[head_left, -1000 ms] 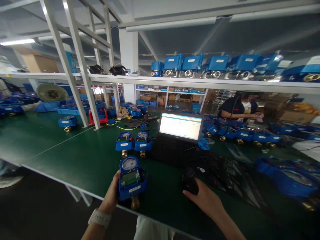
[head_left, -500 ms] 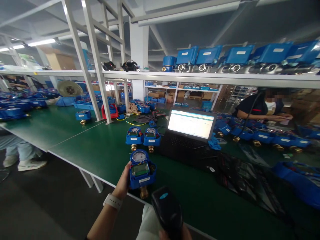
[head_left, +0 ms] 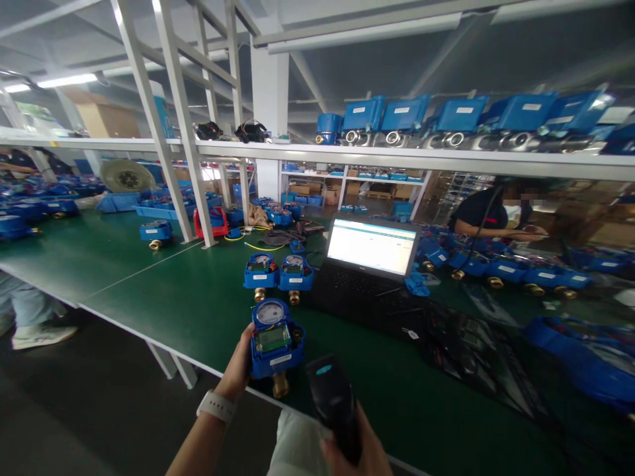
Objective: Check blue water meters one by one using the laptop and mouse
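Note:
My left hand (head_left: pixel 241 360) grips the left side of a blue water meter (head_left: pixel 278 362) at the table's near edge. The meter has a round dial on top, a green circuit board with a display, a white label and a brass fitting facing me. My right hand (head_left: pixel 361 449) is wrapped round the handle of a black barcode scanner (head_left: pixel 333 396), just right of the meter and apart from it. Behind stand two similar meters, one on the left (head_left: pixel 260 274) and one on the right (head_left: pixel 296 274). An open laptop (head_left: pixel 370 248) with a lit screen stands right of them.
A dark plastic bag (head_left: pixel 476 350) lies right of the laptop, near a large blue part (head_left: pixel 580 357). More meters (head_left: pixel 510 268) line the right side, with a person (head_left: pixel 489 211) beyond. One meter (head_left: pixel 155 231) stands at left by the rack posts. A shelf (head_left: pixel 397 153) holds blue units overhead.
The scanner has shifted slightly, and more of my right hand shows around its handle. My left hand stays on the meter. The whole view has shifted a little.

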The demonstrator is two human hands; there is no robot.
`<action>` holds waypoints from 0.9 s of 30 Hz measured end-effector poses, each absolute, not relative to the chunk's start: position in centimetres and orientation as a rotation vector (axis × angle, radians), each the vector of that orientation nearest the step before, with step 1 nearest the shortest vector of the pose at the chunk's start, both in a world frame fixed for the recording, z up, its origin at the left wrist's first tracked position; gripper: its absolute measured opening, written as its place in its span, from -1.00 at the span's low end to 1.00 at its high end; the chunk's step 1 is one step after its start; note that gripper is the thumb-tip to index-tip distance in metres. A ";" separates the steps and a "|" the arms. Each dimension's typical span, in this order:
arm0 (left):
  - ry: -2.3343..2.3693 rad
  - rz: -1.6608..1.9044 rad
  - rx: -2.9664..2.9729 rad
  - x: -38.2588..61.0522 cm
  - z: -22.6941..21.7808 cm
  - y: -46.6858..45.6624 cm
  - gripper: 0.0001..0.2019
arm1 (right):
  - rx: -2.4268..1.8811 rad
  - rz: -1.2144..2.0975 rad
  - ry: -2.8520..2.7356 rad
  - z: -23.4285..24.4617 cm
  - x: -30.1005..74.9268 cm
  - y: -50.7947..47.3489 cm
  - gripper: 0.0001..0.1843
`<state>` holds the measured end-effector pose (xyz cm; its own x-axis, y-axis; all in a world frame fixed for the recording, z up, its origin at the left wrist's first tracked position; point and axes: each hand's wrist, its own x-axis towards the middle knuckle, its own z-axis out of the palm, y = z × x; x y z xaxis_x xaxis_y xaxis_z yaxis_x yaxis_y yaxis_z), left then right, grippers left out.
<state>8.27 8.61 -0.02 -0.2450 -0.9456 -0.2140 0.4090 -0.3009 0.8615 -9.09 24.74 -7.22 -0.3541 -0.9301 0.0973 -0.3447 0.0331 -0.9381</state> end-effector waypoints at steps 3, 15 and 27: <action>-0.854 -1.693 0.999 8.3 0.1 8.7 -0.51 | -1.562 -1.218 1.982 -4.9 -13.3 23.6 -0.36; -0.856 -1.565 1.144 8.2 0.9 9.5 -0.35 | -1.800 -1.225 2.491 -6.1 -27.7 20.2 -0.48; -0.794 -1.547 1.135 8.2 1.2 9.7 -0.21 | -1.729 -1.244 2.904 -9.9 -38.9 19.6 -0.50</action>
